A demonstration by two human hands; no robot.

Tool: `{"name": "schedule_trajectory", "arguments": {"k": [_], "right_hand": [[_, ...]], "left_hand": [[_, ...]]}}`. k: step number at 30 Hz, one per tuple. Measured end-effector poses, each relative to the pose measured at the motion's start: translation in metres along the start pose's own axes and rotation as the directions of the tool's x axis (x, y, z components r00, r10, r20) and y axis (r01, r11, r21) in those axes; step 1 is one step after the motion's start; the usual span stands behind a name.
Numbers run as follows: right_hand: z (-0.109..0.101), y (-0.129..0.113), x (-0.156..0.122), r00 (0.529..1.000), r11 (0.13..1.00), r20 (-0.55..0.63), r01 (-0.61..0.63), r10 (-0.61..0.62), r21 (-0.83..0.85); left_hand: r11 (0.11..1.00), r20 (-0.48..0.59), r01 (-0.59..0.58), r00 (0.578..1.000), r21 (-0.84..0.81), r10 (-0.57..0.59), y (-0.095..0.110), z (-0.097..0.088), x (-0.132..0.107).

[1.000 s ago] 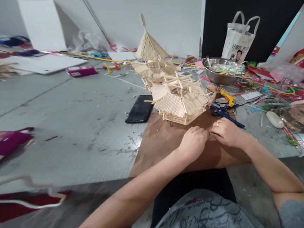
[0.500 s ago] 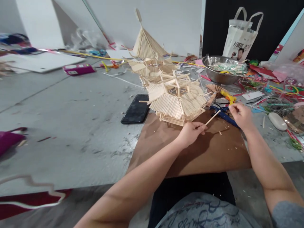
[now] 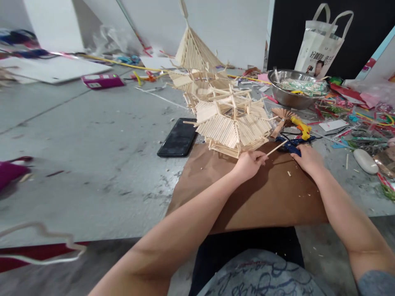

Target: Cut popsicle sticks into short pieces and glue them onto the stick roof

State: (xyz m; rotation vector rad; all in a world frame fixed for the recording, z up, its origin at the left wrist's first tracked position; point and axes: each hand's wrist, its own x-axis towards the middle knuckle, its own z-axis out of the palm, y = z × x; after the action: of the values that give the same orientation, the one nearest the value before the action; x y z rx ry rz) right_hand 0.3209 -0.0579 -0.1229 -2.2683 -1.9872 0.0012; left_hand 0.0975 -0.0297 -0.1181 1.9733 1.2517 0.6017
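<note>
1. Model: it stands unchanged, its near edge just beyond the left hand; touching or apart, I cannot tell.
2. Blue tool: the right hand, apart from it half a second ago, has now reached its near end, seemingly bringing it into the work; whether those fingers have closed, I cannot tell.
3. Stick: the left fingers pinch its near-left end; the rest runs far and right, toward the blue tool.

R grip lowered onto blue tool, prev. raised nearby; now apart from L grip, prev. adjacent
</note>
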Motion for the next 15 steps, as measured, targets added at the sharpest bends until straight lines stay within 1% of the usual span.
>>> {"name": "schedule_trajectory", "arguments": {"k": [2,4,5,6,7,8,9,10,11,12,13,14,15], "right_hand": [[0.0,0.001,0.002,1.0,1.0,0.004,-0.013,0.013,0.019],[-0.003,0.006,0.003,0.999,0.996,-0.022,-0.026,0.028,0.085],[-0.005,0.009,0.003,0.998,0.988,-0.05,-0.039,0.047,0.147],[-0.009,0.012,0.003,0.994,0.971,-0.084,-0.054,0.075,0.234],[-0.014,0.014,0.003,0.987,0.935,-0.114,-0.071,0.117,0.347],[-0.018,0.017,0.002,0.977,0.874,-0.13,-0.086,0.167,0.478],[-0.023,0.019,0.001,0.969,0.782,-0.124,-0.094,0.215,0.616],[-0.028,0.02,-0.001,0.963,0.664,-0.098,-0.098,0.252,0.741],[-0.032,0.021,-0.003,0.962,0.538,-0.067,-0.09,0.264,0.838],[-0.036,0.021,-0.005,0.964,0.422,-0.041,-0.078,0.264,0.903],[-0.039,0.021,-0.006,0.966,0.326,-0.02,-0.068,0.259,0.943],[-0.042,0.021,-0.007,0.967,0.257,-0.007,-0.061,0.254,0.964],[-0.044,0.02,-0.009,0.969,0.207,0.006,-0.059,0.245,0.977]], "left_hand": [[0.999,-0.003,0.006,1.0,-0.037,-0.006,0.001,0.001,0.002],[0.99,-0.001,0.012,1.0,-0.137,-0.012,0.001,0.003,0.002],[0.974,0.008,0.025,1.0,-0.226,-0.023,0.001,0.004,0.0],[0.938,0.024,0.048,0.999,-0.343,-0.043,0.001,0.004,-0.002],[0.876,0.05,0.083,0.996,-0.475,-0.067,0.001,0.005,-0.004],[0.79,0.087,0.124,0.992,-0.6,-0.09,0.001,0.005,-0.007],[0.691,0.131,0.169,0.986,-0.703,-0.107,0.002,0.005,-0.01],[0.598,0.175,0.21,0.978,-0.774,-0.117,0.002,0.005,-0.013],[0.523,0.21,0.243,0.97,-0.817,-0.122,0.003,0.004,-0.015],[0.473,0.233,0.265,0.964,-0.84,-0.127,0.003,0.004,-0.016],[0.446,0.244,0.278,0.961,-0.851,-0.134,0.004,0.003,-0.017],[0.433,0.246,0.283,0.959,-0.856,-0.141,0.004,0.002,-0.017],[0.433,0.24,0.28,0.96,-0.857,-0.145,0.004,0.002,-0.018]]}}
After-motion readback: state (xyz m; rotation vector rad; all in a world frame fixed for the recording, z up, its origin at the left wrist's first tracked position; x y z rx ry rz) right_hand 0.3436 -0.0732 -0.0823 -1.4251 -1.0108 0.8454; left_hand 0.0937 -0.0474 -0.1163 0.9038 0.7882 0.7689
